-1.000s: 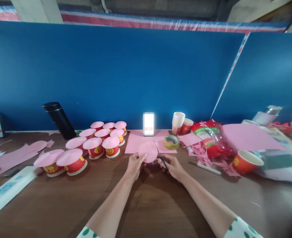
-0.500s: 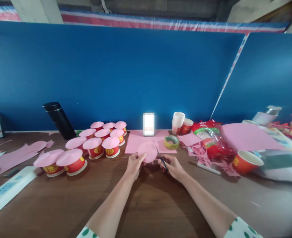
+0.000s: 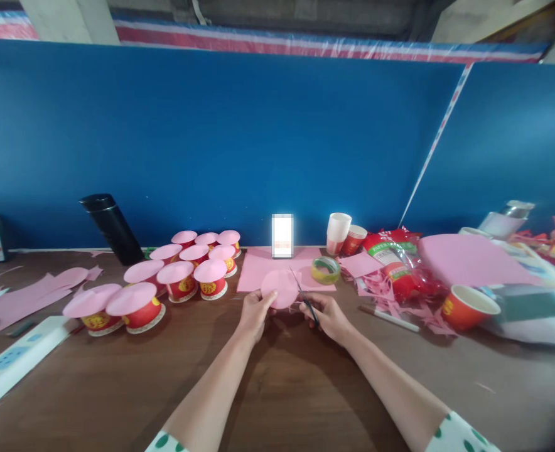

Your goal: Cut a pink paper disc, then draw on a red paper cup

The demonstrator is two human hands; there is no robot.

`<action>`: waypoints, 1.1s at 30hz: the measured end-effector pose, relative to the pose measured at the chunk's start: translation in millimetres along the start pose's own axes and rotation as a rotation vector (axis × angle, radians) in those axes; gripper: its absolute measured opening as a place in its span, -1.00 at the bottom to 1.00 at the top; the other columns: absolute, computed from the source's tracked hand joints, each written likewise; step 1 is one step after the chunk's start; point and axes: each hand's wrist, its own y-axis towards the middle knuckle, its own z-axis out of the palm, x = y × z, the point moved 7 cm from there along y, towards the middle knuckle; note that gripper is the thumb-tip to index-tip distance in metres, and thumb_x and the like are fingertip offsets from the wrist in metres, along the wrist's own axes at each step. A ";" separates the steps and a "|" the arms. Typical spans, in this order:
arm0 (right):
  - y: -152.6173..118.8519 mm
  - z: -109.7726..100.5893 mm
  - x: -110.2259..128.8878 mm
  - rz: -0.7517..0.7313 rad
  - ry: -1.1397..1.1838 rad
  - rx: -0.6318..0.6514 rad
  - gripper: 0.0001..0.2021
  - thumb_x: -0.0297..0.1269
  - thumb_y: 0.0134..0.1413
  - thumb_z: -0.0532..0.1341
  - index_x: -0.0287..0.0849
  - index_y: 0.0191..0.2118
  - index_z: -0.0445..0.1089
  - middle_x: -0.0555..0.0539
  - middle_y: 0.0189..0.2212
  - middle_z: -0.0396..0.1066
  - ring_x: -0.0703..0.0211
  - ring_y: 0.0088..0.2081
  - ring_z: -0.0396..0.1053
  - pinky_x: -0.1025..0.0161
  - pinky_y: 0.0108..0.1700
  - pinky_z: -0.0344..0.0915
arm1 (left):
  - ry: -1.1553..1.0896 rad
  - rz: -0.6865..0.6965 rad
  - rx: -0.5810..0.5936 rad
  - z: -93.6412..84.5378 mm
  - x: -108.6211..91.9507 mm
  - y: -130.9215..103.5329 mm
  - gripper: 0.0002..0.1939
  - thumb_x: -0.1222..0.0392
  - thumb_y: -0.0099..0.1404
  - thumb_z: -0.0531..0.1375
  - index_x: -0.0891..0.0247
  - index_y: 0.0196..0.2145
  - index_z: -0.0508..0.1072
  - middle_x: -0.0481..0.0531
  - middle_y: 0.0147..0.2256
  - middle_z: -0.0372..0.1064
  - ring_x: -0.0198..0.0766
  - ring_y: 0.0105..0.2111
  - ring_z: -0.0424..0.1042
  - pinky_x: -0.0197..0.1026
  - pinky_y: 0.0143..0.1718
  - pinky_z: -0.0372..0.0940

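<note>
While your left hand (image 3: 257,312) pinches the pink paper circle (image 3: 281,290) by its lower left edge, thumb on top, your right hand (image 3: 329,316) holds the dark scissors (image 3: 309,304) just beside its right edge. The circle is in front of you, over the near side of the pink sheets (image 3: 252,271) on the bench (image 3: 287,389). It looks light and thin, so it should bend and crease easily; a soft pinch at the rim is best, and a hard squeeze could wrinkle it
</note>
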 end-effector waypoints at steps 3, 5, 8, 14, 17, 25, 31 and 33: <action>-0.1 -0.4 0.3 -0.002 -0.005 -0.008 -0.56 -0.01 -0.13 0.24 -0.26 -0.19 0.41 0.05 -0.63 0.26 0.37 -0.66 0.19 0.46 -0.72 0.01 | -0.007 0.002 -0.003 0.2 -0.4 0.0 -0.63 0.01 -0.16 0.34 0.41 -0.50 0.47 0.01 -0.61 0.36 -0.42 -0.63 0.26 -0.39 -0.64 0.13; -0.5 -0.2 1.3 0.002 -0.003 -0.011 -0.56 -0.01 -0.13 0.24 -0.26 -0.19 0.41 0.05 -0.64 0.26 0.37 -0.66 0.19 0.46 -0.72 0.02 | -0.010 0.008 -0.002 0.2 -0.5 0.4 -0.63 0.01 -0.15 0.34 0.42 -0.51 0.47 0.01 -0.61 0.35 -0.43 -0.63 0.25 -0.39 -0.65 0.13; -1.1 0.5 3.4 0.004 -0.003 -0.008 -0.55 0.00 -0.13 0.24 -0.27 -0.19 0.41 0.05 -0.63 0.26 0.38 -0.66 0.19 0.46 -0.72 0.03 | -0.005 0.014 0.005 0.2 -0.2 1.1 -0.62 0.00 -0.15 0.33 0.41 -0.50 0.47 0.01 -0.61 0.35 -0.42 -0.63 0.25 -0.39 -0.64 0.13; -1.4 0.5 4.6 -0.009 -0.026 0.003 -0.57 -0.02 -0.11 0.23 -0.27 -0.19 0.41 0.06 -0.63 0.24 0.39 -0.66 0.19 0.47 -0.72 0.01 | 0.014 0.013 -0.010 -1.1 -1.1 0.4 -0.62 -0.01 -0.11 0.32 0.41 -0.50 0.44 -0.01 -0.60 0.33 -0.43 -0.62 0.24 -0.40 -0.65 0.12; -1.2 0.3 4.0 -0.015 -0.033 0.005 -0.59 -0.02 -0.10 0.23 -0.26 -0.20 0.41 0.06 -0.64 0.24 0.39 -0.66 0.19 0.47 -0.72 0.02 | 0.023 0.015 -0.010 -1.2 -1.4 0.2 -0.62 -0.02 -0.10 0.31 0.40 -0.50 0.44 -0.02 -0.61 0.31 -0.44 -0.62 0.23 -0.40 -0.65 0.11; -0.9 0.0 3.0 0.011 -0.015 -0.015 -0.56 -0.01 -0.14 0.24 -0.27 -0.21 0.41 0.06 -0.64 0.25 0.39 -0.66 0.18 0.47 -0.72 0.00 | 0.022 -0.010 -0.002 1.0 -0.8 -1.3 -0.62 -0.02 -0.07 0.30 0.37 -0.44 0.41 -0.06 -0.58 0.27 -0.46 -0.62 0.21 -0.43 -0.66 0.12; -0.9 0.2 4.2 0.011 -0.005 -0.017 -0.56 -0.02 -0.15 0.25 -0.28 -0.21 0.41 0.07 -0.65 0.24 0.39 -0.67 0.18 0.46 -0.71 0.01 | 0.005 -0.019 0.019 6.5 -3.4 -4.2 -0.56 -0.01 -0.12 0.34 0.39 -0.35 0.44 -0.01 -0.52 0.35 -0.49 -0.63 0.20 -0.44 -0.68 0.11; -0.9 0.1 4.3 0.006 -0.008 -0.013 -0.57 -0.03 -0.13 0.25 -0.27 -0.20 0.40 0.07 -0.64 0.24 0.39 -0.67 0.18 0.46 -0.71 0.01 | 0.004 -0.026 0.025 7.5 -3.6 -4.4 -0.54 0.04 -0.16 0.37 0.39 -0.32 0.45 0.02 -0.48 0.38 -0.49 -0.62 0.22 -0.45 -0.68 0.11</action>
